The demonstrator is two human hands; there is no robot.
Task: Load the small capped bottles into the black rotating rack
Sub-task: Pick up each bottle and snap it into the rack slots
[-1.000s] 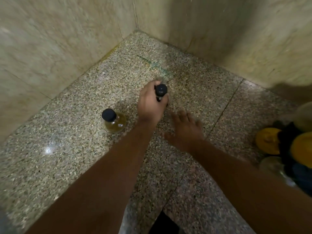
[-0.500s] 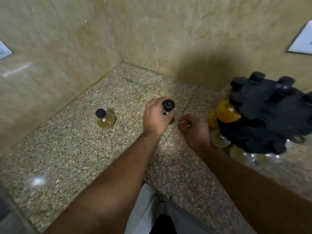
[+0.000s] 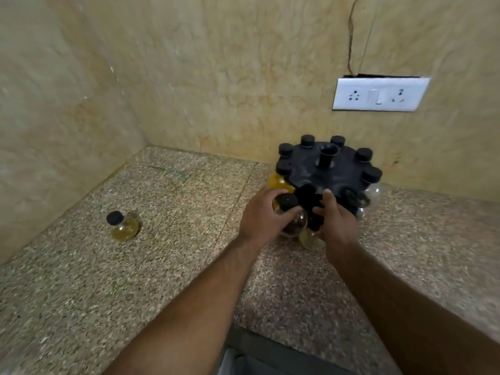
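The black rotating rack (image 3: 339,169) stands on the speckled counter against the back wall, with several black-capped round bottles hanging around its rim. My left hand (image 3: 261,216) grips a small glass bottle with a black cap (image 3: 288,201) and dark contents, held at the rack's near edge. My right hand (image 3: 336,223) rests on the rack's front, fingers against its black body. Another capped bottle (image 3: 123,226) with yellowish liquid stands alone on the counter at the left.
The counter (image 3: 173,266) sits in a corner between two beige marble walls. A white socket and switch plate (image 3: 380,94) is on the back wall above the rack. The counter's front edge runs along the bottom of the view.
My left hand carried the dark bottle rightward from the corner to the rack's near edge. My right hand moved from the counter onto the rack. The view swung right.
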